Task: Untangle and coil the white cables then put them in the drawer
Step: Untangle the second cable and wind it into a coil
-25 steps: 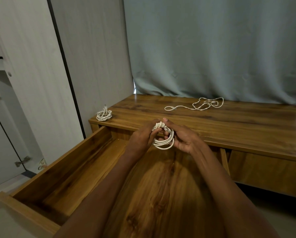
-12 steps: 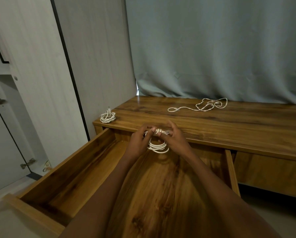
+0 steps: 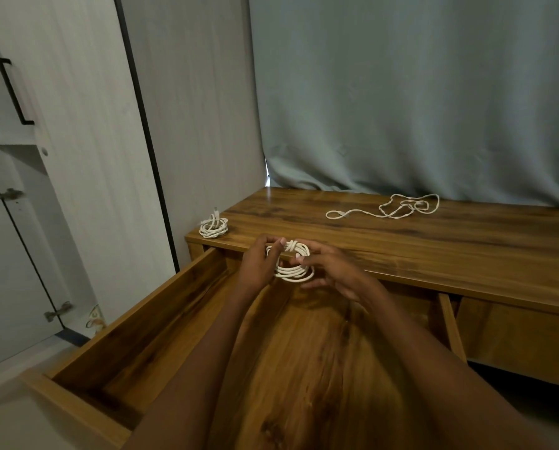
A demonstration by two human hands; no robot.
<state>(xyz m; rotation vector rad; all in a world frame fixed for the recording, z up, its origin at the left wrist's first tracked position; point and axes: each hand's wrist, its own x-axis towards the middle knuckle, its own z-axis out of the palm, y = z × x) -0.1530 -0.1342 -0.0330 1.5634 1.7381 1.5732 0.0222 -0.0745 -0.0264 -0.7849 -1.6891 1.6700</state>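
A coiled white cable (image 3: 293,271) hangs between both hands above the far end of the open wooden drawer (image 3: 161,323). My left hand (image 3: 258,264) pinches the coil's left side at the top. My right hand (image 3: 331,271) holds its right side, fingers curled through the loops. A wrap of cable binds the coil at its top. A second coiled cable (image 3: 213,226) lies on the left corner of the wooden cabinet top (image 3: 401,241). A loose tangled white cable (image 3: 398,207) lies near the back of the top.
A grey curtain (image 3: 401,92) hangs behind the cabinet. Pale wardrobe doors (image 3: 60,157) stand at the left, one open with hinges showing. A shut drawer front (image 3: 518,339) sits right of the open drawer.
Both hands have lowered the coil a little and turned it flatter over the drawer. The right hand's fingers have shifted round the coil's right side. The cables on the top have not moved.
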